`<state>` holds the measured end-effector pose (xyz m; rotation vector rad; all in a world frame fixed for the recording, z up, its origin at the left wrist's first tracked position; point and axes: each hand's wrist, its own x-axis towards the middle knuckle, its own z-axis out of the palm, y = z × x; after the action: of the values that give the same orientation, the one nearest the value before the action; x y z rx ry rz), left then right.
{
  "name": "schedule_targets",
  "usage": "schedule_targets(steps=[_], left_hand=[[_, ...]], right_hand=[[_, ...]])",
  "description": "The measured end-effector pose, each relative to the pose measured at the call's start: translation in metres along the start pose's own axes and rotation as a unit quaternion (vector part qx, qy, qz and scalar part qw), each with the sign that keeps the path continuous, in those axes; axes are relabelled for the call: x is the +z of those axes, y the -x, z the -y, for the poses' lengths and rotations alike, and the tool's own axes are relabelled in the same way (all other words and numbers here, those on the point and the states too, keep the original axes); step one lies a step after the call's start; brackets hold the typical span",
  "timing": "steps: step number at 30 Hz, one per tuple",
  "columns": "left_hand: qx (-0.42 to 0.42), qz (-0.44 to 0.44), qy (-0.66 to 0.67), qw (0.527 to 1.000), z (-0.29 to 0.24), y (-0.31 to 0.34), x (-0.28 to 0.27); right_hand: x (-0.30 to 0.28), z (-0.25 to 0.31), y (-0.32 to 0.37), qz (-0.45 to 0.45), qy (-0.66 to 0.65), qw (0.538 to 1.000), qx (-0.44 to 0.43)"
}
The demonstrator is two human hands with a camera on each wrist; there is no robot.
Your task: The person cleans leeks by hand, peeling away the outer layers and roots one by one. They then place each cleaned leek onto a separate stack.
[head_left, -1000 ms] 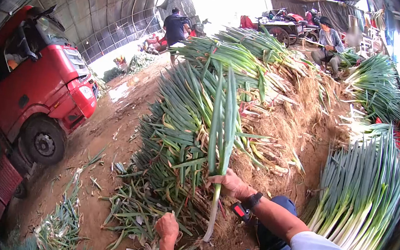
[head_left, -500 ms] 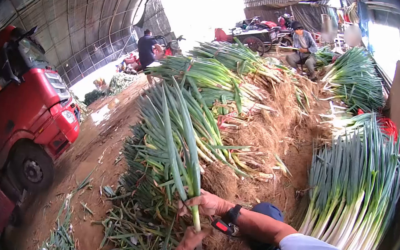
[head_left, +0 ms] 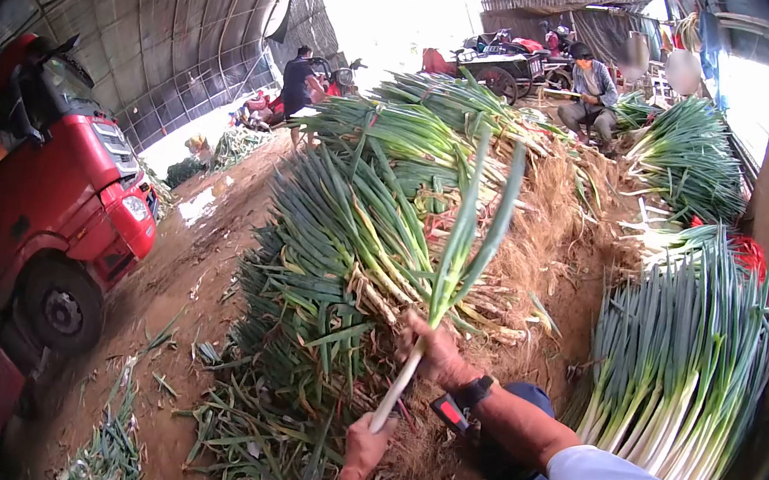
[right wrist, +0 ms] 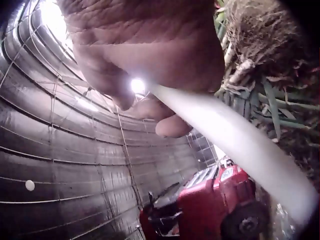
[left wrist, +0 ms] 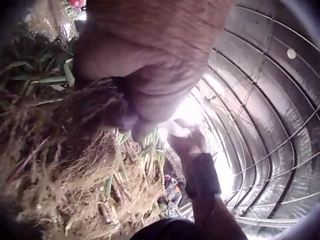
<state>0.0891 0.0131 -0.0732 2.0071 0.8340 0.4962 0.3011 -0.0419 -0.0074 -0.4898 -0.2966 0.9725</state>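
A long leek (head_left: 400, 386) slants across the head view, its green leaves up and to the right, its white shank down to the left. My right hand (head_left: 438, 352) grips it where the white turns green. Lower down, the left hand (head_left: 366, 444) holds the root end, which the fingers hide. In the right wrist view the smooth white shank (right wrist: 225, 132) runs out from under the curled fingers (right wrist: 172, 126). The left wrist view shows the back of the left hand (left wrist: 150, 55) close over dry, fibrous roots (left wrist: 75, 170).
A big heap of untrimmed leeks (head_left: 331, 205) lies ahead, roots facing right. Clean white-shanked leeks (head_left: 675, 372) stand bunched at the right. Leaf scraps (head_left: 254, 445) litter the ground. A red truck (head_left: 73, 192) is at left; a seated person (head_left: 589, 97) works farther back.
The left hand came from beside the leek to its lower shank, then down to the root end. The right hand rose and moved right, and the leek swung from leaning left to leaning right.
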Motion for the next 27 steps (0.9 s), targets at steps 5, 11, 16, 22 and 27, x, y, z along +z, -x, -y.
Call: schedule_targets(steps=[5, 11, 16, 22, 27], left_hand=[[-0.026, 0.018, 0.112, 0.993, -0.017, -0.006, -0.012], [0.151, 0.017, -0.093, 0.984, -0.050, 0.017, -0.038], [0.210, -0.018, -0.267, 0.940, -0.005, 0.009, -0.099], [-0.150, 0.134, -0.349, 0.915, 0.039, -0.007, -0.137], [-0.139, 0.266, -0.321, 0.898, -0.011, -0.029, -0.077]], right_hand=[[0.003, 0.002, 0.005, -0.009, -0.002, 1.000, 0.011], [-0.008, 0.079, -0.006, -0.052, 0.105, 0.980, -0.162], [-0.045, 0.217, 0.029, -0.169, 0.223, 0.890, -0.361], [-0.149, 0.367, 0.209, -0.256, 0.292, 0.838, -0.384], [-0.180, 0.348, 0.336, -0.445, 0.400, 0.656, -0.460]])
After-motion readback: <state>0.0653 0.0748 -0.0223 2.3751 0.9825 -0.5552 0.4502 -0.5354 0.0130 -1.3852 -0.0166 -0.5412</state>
